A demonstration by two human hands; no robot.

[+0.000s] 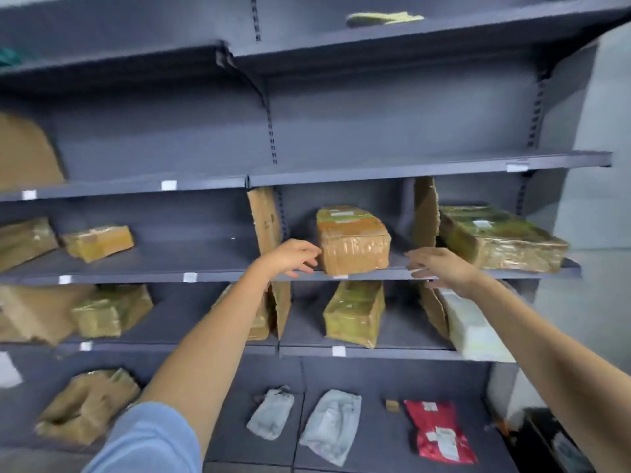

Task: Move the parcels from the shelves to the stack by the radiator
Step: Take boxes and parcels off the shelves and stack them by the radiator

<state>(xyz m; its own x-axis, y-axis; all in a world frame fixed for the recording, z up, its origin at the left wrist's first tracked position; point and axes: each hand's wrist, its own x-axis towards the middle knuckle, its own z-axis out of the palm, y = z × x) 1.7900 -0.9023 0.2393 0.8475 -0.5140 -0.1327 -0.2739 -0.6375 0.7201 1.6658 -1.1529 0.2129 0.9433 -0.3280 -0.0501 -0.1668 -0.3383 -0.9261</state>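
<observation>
Grey shelves [375,274] in front of me.
I see taped brown parcels [353,238] lying on them, grey bags [331,426] and a red pouch [438,431] lowest.

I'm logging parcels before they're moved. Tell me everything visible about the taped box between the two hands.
The taped box is brown cardboard wrapped in glossy clear tape, with a pale label on top. It lies flat on the shelf, its end facing out at the front edge. The left hand is at its left side; contact is unclear.

Both hands [292,256] [440,268] outstretched, fingers loosely spread
</observation>
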